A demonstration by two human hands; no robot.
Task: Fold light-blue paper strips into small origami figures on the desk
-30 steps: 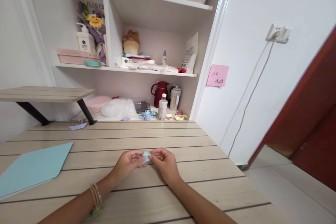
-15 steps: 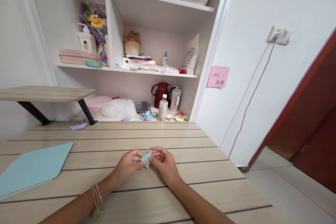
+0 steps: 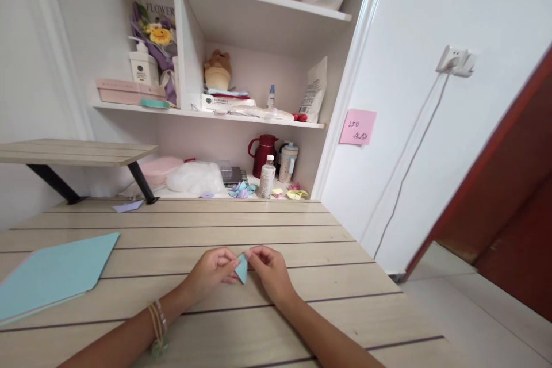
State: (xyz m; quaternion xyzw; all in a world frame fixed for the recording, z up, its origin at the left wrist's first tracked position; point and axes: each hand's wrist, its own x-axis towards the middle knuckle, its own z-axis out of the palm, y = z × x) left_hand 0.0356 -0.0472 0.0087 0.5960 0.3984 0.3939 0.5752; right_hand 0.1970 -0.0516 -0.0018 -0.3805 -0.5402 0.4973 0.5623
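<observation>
the folded paper [image 3: 242,272], pinched above the table [image 3: 349,280] by the left hand [image 3: 215,266] at nine o'clock and the right hand [image 3: 271,270] near one o'clock, should be light, bendy and easily torn, best held gently by its edges

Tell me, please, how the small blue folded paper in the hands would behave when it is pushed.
The folded paper seems very light, being much smaller than the left hand or right hand. Its straight edges and pointed lower corner suggest the folds keep it fairly stiff. Looking flat, it would likely slide rather than roll.
</observation>
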